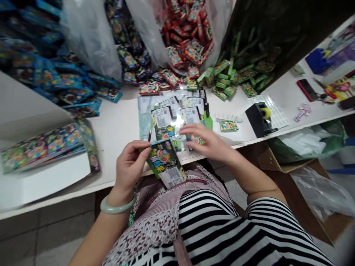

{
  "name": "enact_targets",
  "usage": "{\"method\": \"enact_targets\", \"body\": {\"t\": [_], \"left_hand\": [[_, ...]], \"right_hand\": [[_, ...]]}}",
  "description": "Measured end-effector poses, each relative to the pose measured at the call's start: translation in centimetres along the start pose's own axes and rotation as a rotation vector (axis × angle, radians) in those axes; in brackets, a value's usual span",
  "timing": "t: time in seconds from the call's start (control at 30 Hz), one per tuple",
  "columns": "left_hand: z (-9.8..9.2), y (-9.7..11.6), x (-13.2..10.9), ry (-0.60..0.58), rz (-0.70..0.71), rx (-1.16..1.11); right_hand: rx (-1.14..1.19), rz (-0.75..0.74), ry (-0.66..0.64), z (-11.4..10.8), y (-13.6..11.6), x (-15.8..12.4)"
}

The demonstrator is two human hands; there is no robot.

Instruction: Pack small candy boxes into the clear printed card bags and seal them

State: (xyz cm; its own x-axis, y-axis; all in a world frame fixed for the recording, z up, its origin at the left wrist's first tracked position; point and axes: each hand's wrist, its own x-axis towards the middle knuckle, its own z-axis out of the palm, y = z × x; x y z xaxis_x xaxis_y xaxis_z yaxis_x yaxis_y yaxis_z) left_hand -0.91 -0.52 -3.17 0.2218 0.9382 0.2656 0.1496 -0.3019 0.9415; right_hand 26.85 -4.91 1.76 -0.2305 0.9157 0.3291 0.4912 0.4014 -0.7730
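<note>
My left hand (130, 164), a pale green bangle at its wrist, pinches the upper left corner of a black printed packet (164, 159). The packet tilts over the table's front edge, showing colourful lettering and a white text panel. To the right, my right hand (206, 142) is open, its fingers reaching over more flat packets (191, 115) of the same kind. Those packets lie overlapping on the table, some under shiny clear plastic. Whether the right fingertips touch them I cannot tell.
Heaps of small blue boxes (70, 83), purple boxes (131, 61), red boxes (191, 51) and green boxes (224, 79) line the back. A white carton (52, 181) holding printed packs stands left. Rightward are a single green box (229, 126) and a black tape dispenser (257, 120).
</note>
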Motion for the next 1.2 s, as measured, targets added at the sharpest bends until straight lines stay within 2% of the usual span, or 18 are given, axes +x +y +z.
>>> {"method": "enact_targets", "body": {"t": [0.03, 0.1, 0.13, 0.17, 0.23, 0.3, 0.37, 0.47, 0.57, 0.63, 0.73, 0.8, 0.83, 0.87, 0.93, 1.03, 1.1, 1.2], "left_hand": [[-0.1, -0.2, 0.1, 0.015, -0.024, 0.004], [-0.1, -0.5, 0.3, 0.028, -0.062, 0.008], [-0.1, -0.5, 0.3, 0.034, -0.072, 0.010], [-0.1, -0.5, 0.4, 0.038, -0.073, 0.010], [0.1, -0.4, 0.5, 0.033, -0.069, 0.012], [0.4, -0.4, 0.7, 0.018, -0.061, 0.008], [0.6, -0.3, 1.0, 0.005, -0.058, 0.011], [0.7, -0.5, 1.3, 0.003, -0.046, 0.031], [0.6, -0.8, 1.3, -0.001, -0.020, 0.041], [0.5, -1.1, 1.3, -0.009, 0.002, 0.040], [0.6, -1.4, 1.2, -0.034, 0.037, 0.027], [0.8, -1.3, 1.2, -0.057, 0.051, 0.027], [0.9, -1.2, 1.2, -0.062, 0.054, 0.030], [1.1, -1.0, 1.2, -0.065, 0.057, 0.035], [1.6, -0.3, 1.1, -0.070, 0.061, 0.046], [2.2, 0.6, 0.9, -0.108, 0.079, 0.053], [2.4, 1.0, 0.9, -0.122, 0.086, 0.048], [2.1, 1.2, 0.8, -0.138, 0.071, 0.032]], "right_hand": [[-0.053, 0.056, 0.080, -2.6, 1.0, -0.5], [-0.234, 0.291, 0.288, -7.9, 3.7, -1.7], [-0.342, 0.418, 0.349, -10.1, 5.4, -2.4], [-0.458, 0.537, 0.364, -12.0, 7.2, -3.0], [-0.608, 0.734, 0.269, -14.0, 10.4, -4.0], [-0.660, 0.837, 0.189, -14.2, 12.6, -4.6], [-0.647, 0.865, 0.168, -13.5, 13.7, -5.0], [-0.589, 0.884, 0.185, -12.6, 14.0, -5.3], [-0.567, 0.917, 0.201, -13.1, 14.0, -5.7], [-0.553, 0.918, 0.245, -13.9, 13.9, -6.1], [-0.505, 0.828, 0.436, -14.7, 12.4, -6.1], [-0.406, 0.672, 0.525, -14.3, 10.0, -5.0], [-0.327, 0.579, 0.516, -13.6, 8.4, -4.1], [-0.204, 0.491, 0.451, -12.5, 6.5, -3.0], [0.026, 0.360, 0.207, -9.7, 2.7, -0.4], [0.199, 0.238, -0.147, -4.7, -1.9, 3.4], [0.217, 0.209, -0.293, -1.7, -3.3, 5.3], [0.180, 0.232, -0.375, 1.4, -3.4, 7.2]]}}
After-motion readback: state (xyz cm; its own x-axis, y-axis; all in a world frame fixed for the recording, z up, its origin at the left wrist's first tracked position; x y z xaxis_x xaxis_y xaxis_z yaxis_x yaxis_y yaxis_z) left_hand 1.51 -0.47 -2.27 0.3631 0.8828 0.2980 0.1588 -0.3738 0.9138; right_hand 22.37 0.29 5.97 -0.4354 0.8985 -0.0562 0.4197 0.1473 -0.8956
